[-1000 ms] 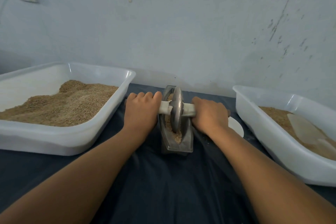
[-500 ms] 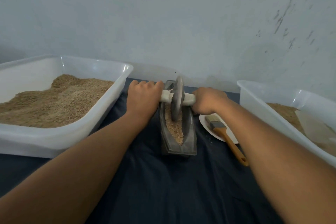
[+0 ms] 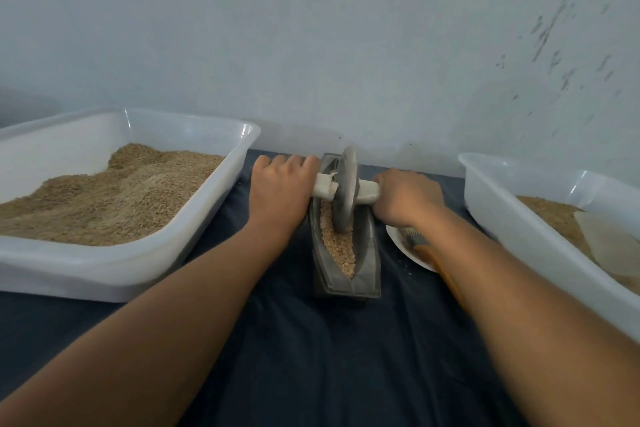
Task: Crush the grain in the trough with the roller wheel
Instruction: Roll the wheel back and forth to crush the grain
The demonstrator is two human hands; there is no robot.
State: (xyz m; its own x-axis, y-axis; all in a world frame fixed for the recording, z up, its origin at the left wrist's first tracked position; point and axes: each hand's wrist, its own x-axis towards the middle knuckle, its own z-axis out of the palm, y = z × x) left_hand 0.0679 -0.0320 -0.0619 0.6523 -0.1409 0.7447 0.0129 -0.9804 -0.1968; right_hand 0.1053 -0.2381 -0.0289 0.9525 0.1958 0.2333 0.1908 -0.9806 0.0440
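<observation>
A narrow boat-shaped metal trough (image 3: 367,263) lies lengthwise in the middle of the dark cloth, with pale crushed grain (image 3: 341,250) along its groove. The grey metal roller wheel (image 3: 345,191) stands upright in the trough's far half, on a white cross handle. My left hand (image 3: 281,191) grips the handle's left end and my right hand (image 3: 405,196) grips its right end. The wheel's lower rim sits in the grain.
A big white tub (image 3: 124,270) of brown grain stands at the left. Another white tub (image 3: 519,229) with grain and a pale scoop (image 3: 609,239) stands at the right. A white plate (image 3: 403,246) with a brush (image 3: 417,241) lies under my right forearm. The wall is close behind.
Both hands pushed the wheel from the trough's middle toward its far end, uncovering the grain in the near half. The view shifted slightly.
</observation>
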